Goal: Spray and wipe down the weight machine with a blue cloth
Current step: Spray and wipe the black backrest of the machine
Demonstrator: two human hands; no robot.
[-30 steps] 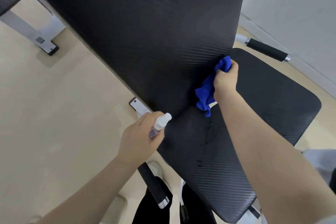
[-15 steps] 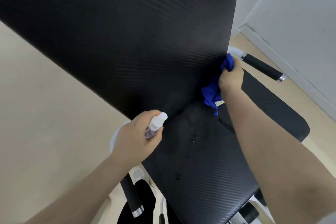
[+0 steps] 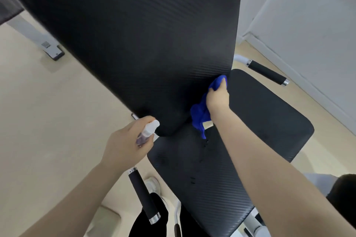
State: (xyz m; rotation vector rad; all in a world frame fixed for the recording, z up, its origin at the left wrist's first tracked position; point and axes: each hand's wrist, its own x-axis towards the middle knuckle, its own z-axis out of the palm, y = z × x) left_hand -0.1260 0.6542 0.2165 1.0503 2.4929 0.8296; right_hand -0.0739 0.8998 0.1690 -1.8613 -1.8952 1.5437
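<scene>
While the right hand [image 3: 217,98] bunches the blue cloth [image 3: 200,115] against the lower right corner of the black back pad [image 3: 134,44], its fingers are curled tight around the fabric, with one fold poking out above the knuckles and a loose tail hanging down to the seat pad [image 3: 250,121]. The left hand [image 3: 125,144] is closed around a small spray bottle [image 3: 147,133], whose white nozzle points toward the bottom edge of the back pad. Dark wet spots [image 3: 192,180] dot the textured seat surface below the cloth. A black-gripped handle [image 3: 143,196] with a chrome end sits under the left wrist, and another handle [image 3: 266,72] juts out to the right of the pads, near the white wall [image 3: 308,25]. Beige floor [image 3: 48,111] lies to the left.
</scene>
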